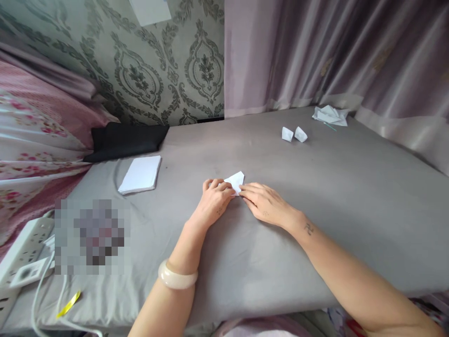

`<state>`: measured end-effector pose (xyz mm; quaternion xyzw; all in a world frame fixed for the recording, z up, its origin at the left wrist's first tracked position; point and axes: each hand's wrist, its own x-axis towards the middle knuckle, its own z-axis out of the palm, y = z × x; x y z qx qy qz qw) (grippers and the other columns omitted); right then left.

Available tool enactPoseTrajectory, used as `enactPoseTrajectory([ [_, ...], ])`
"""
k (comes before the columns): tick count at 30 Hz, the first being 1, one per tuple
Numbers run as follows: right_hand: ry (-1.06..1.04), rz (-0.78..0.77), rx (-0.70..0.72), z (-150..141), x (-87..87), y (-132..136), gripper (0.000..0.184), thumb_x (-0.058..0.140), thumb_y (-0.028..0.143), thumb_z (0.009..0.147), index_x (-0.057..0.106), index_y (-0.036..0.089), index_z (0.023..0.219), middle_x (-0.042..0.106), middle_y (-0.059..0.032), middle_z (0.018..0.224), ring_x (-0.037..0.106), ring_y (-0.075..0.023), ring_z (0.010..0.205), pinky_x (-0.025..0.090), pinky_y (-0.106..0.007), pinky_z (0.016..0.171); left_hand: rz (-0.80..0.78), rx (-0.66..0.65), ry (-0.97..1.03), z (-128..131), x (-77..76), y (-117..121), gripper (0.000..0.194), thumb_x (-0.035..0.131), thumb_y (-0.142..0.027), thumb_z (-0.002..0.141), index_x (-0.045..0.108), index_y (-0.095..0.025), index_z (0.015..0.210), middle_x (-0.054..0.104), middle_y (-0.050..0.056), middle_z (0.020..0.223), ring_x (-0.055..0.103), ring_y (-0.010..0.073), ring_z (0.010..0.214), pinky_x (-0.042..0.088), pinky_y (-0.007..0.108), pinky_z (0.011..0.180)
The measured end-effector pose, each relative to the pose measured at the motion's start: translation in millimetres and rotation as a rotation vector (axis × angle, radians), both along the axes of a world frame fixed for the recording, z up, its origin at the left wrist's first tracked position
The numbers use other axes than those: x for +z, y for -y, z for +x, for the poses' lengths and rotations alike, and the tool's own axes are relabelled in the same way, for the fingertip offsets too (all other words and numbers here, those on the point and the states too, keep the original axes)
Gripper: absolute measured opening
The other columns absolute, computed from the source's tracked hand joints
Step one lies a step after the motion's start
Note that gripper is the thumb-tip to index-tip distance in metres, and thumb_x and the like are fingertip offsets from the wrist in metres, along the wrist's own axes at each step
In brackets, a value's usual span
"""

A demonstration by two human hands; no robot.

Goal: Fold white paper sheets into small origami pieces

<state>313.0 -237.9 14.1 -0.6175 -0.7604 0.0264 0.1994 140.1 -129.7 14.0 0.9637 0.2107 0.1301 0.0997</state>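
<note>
A small folded piece of white paper (236,180) lies on the grey sheet (315,196) near the middle. My left hand (213,202) presses down on its left side with fingers curled over the paper. My right hand (266,204) lies flat beside it, fingertips on the paper's lower right edge. Both hands hold the paper against the surface. A pale bangle (176,277) circles my left wrist.
A stack of white paper sheets (141,174) lies to the left, with a black cloth (126,139) behind it. Two small folded paper pieces (293,134) and crumpled paper (330,115) sit far right. A white power strip (24,252) lies at the left edge. Curtains hang behind.
</note>
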Motion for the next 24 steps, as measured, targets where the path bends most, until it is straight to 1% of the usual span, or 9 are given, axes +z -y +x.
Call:
enactPoseTrajectory([
  [3, -0.007, -0.019, 0.006, 1.9, 1.3, 0.9, 0.032, 0.046, 0.011, 0.09, 0.07, 0.019, 0.11, 0.064, -0.0086, 0.126, 0.058, -0.0231, 0.116, 0.049, -0.041, 0.096, -0.059, 0.012, 0.019, -0.2, -0.3, -2.4, 0.028, 0.042, -0.034, 0.096, 0.068, -0.025, 0.101, 0.068, 0.006, 0.111, 0.05, 0.0227, 0.112, 0.026, 0.042, 0.1],
  [7, -0.037, -0.046, 0.015, 3.5, 4.4, 1.4, 0.034, 0.047, 0.009, 0.088, 0.07, 0.019, 0.11, 0.063, -0.0092, 0.127, 0.058, -0.0226, 0.118, 0.047, -0.039, 0.101, -0.142, 0.032, 0.06, 2.3, -2.4, -7.5, 0.026, 0.043, -0.032, 0.096, 0.068, -0.024, 0.095, 0.069, 0.003, 0.108, 0.053, 0.0193, 0.103, 0.028, 0.038, 0.096],
  [9, -0.048, -0.056, 0.013, 4.4, 5.2, 1.4, 0.035, 0.047, 0.009, 0.087, 0.07, 0.018, 0.11, 0.063, -0.0091, 0.127, 0.058, -0.0223, 0.118, 0.046, -0.038, 0.102, -0.182, 0.066, 0.068, 4.7, -2.6, -9.6, 0.023, 0.045, -0.03, 0.095, 0.067, -0.023, 0.093, 0.068, 0.003, 0.106, 0.054, 0.0189, 0.099, 0.031, 0.036, 0.092],
  [13, -0.062, -0.071, 0.016, 6.7, 5.8, 1.5, 0.037, 0.046, 0.007, 0.086, 0.07, 0.02, 0.111, 0.062, -0.007, 0.128, 0.058, -0.0225, 0.118, 0.048, -0.039, 0.1, -0.257, 0.167, 0.037, 9.8, -0.6, -12.6, 0.02, 0.049, -0.032, 0.092, 0.065, -0.02, 0.089, 0.066, 0.005, 0.094, 0.056, 0.0207, 0.094, 0.033, 0.036, 0.087],
  [15, -0.066, -0.073, 0.02, 7.7, 6.4, 1.6, 0.038, 0.046, 0.007, 0.085, 0.07, 0.021, 0.11, 0.063, -0.0065, 0.128, 0.058, -0.0223, 0.117, 0.049, -0.039, 0.099, -0.273, 0.193, 0.027, 12.2, -0.6, -13.8, 0.021, 0.048, -0.033, 0.092, 0.065, -0.02, 0.089, 0.066, 0.005, 0.091, 0.057, 0.0213, 0.094, 0.034, 0.036, 0.086],
  [19, -0.074, -0.084, 0.02, 8.6, 7.7, 1.5, 0.039, 0.045, 0.007, 0.085, 0.071, 0.022, 0.109, 0.062, -0.0051, 0.128, 0.06, -0.022, 0.114, 0.049, -0.038, 0.097, -0.267, 0.23, 0.031, 17.0, -4.7, -16.0, 0.021, 0.048, -0.032, 0.092, 0.065, -0.021, 0.093, 0.067, 0.006, 0.093, 0.057, 0.0222, 0.096, 0.034, 0.036, 0.087],
  [22, -0.087, -0.102, 0.009, 8.7, 8.4, 1.0, 0.038, 0.044, 0.008, 0.085, 0.071, 0.023, 0.108, 0.062, -0.0045, 0.129, 0.06, -0.0221, 0.113, 0.049, -0.037, 0.096, -0.285, 0.256, 0.039, 19.4, -7.1, -17.2, 0.018, 0.051, -0.032, 0.09, 0.065, -0.021, 0.088, 0.068, 0.005, 0.092, 0.058, 0.0223, 0.095, 0.034, 0.036, 0.087],
  [24, -0.1, -0.113, 0.004, 8.8, 9.3, 0.7, 0.038, 0.044, 0.008, 0.085, 0.07, 0.023, 0.108, 0.064, -0.0047, 0.126, 0.061, -0.0217, 0.109, 0.048, -0.036, 0.093, -0.299, 0.258, 0.046, 20.1, -7.0, -17.4, 0.017, 0.052, -0.032, 0.089, 0.065, -0.021, 0.086, 0.068, 0.004, 0.092, 0.058, 0.0221, 0.095, 0.034, 0.036, 0.087],
])
